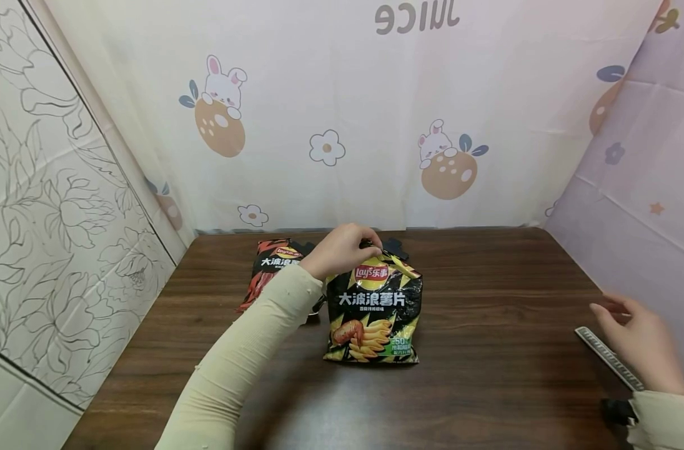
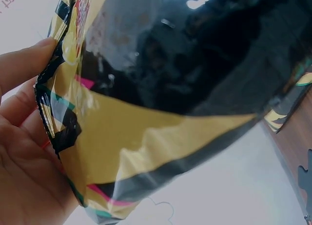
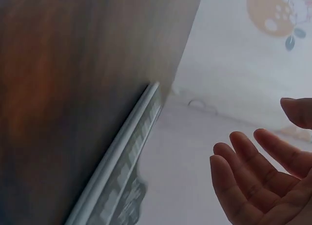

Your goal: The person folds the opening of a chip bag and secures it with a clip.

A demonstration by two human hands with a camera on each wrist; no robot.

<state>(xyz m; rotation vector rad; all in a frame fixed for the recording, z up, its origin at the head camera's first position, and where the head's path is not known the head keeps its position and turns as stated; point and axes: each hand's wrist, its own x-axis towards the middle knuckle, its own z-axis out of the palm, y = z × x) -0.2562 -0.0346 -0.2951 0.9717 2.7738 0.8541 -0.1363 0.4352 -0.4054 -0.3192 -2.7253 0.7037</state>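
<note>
My left hand [image 1: 344,250] pinches the crimped top of a black and yellow Lay's potato chip bag [image 1: 375,315], which stands upright near the middle of the table. In the left wrist view the thumb and fingers grip the bag's sealed edge [image 2: 62,137], and its shiny side fills most of the picture. Over the table's right side, my right hand [image 1: 636,340] holds nothing, its fingers loosely bent and apart. Close beside it is a long pale strip with a patterned face [image 1: 608,357], seen also as a ridged grey strip [image 3: 117,161] in the right wrist view.
A red and black Lay's bag [image 1: 265,269] lies behind the left forearm, partly hidden. Black notched pieces [image 1: 395,248] show behind the held bag. The dark wooden table [image 1: 488,325] meets a printed curtain [image 1: 330,94] at the back.
</note>
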